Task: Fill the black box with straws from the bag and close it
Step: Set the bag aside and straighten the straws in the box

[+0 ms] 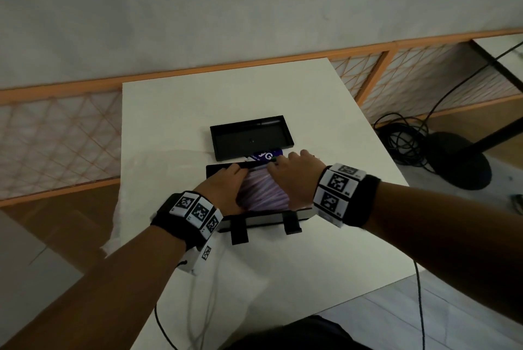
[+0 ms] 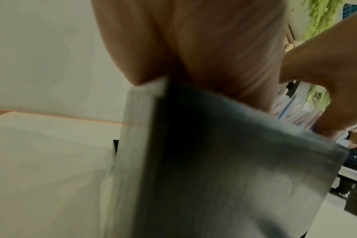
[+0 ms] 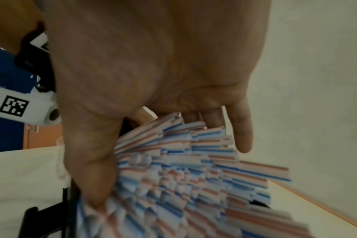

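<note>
Black box [image 1: 256,215] sits on the white table [image 1: 175,129], packed with striped straws [image 1: 261,189]. Left hand [image 1: 223,189] and right hand [image 1: 294,177] press flat on straws, fingers extended together. Lid [image 1: 250,136] lies just beyond the box.

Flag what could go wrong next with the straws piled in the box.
1. The straws lie crisscrossed, some ends jutting past the heap; they may block the lid.
2. Both hands, left hand and right hand, press the pile in the black box; letting go may let it spring up and spill onto the table.
</note>
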`<state>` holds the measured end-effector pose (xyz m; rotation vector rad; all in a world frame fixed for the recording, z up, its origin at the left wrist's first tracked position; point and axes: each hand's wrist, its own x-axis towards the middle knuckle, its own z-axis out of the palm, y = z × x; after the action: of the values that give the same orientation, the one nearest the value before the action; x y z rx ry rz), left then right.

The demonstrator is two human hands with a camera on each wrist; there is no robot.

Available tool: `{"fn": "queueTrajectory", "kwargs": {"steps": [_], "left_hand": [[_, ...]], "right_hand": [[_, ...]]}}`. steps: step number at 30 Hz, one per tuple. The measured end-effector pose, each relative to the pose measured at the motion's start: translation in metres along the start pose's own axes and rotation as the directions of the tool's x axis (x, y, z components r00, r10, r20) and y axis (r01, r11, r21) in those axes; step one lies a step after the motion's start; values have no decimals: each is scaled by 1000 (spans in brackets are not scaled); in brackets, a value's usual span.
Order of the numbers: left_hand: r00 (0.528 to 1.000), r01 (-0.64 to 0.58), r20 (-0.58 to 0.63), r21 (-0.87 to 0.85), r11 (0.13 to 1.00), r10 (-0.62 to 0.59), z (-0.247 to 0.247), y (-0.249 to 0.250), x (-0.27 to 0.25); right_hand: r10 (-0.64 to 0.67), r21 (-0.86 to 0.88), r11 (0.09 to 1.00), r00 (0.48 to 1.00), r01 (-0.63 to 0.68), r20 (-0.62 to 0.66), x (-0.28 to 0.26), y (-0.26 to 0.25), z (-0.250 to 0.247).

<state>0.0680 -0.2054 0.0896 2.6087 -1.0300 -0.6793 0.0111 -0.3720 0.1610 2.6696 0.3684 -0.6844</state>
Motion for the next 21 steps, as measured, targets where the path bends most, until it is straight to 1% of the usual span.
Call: {"fn": "queueTrajectory", "kwargs": {"steps": [3, 5, 8, 11, 16, 19, 21], "left_hand": [[1000, 15, -5, 55, 998, -15, 4, 1, -1], [999, 40, 16, 116, 992, -42, 4, 5, 0], [994, 83, 54, 176, 981, -94, 6, 11, 6], [992, 98, 61, 170, 981, -109, 9, 15, 10], [991, 90, 91, 132, 987, -102, 14, 11, 11], [988, 96, 115, 107, 990, -108, 13, 11, 13], [989, 93, 107, 124, 988, -106, 14, 13, 14]], "right_hand": [[48, 61, 997, 998, -49, 29, 4, -3, -2], [62, 107, 992, 998, -64, 27, 6, -4, 2], [74, 101, 992, 997, -74, 5, 8, -4, 12], [85, 78, 994, 995, -81, -51, 8, -2, 22], [126, 104, 988, 988, -117, -89, 7, -7, 36], [131, 103, 988, 981, -117, -141, 8, -8, 36], [145, 90, 987, 976, -131, -160, 8, -8, 38]]}}
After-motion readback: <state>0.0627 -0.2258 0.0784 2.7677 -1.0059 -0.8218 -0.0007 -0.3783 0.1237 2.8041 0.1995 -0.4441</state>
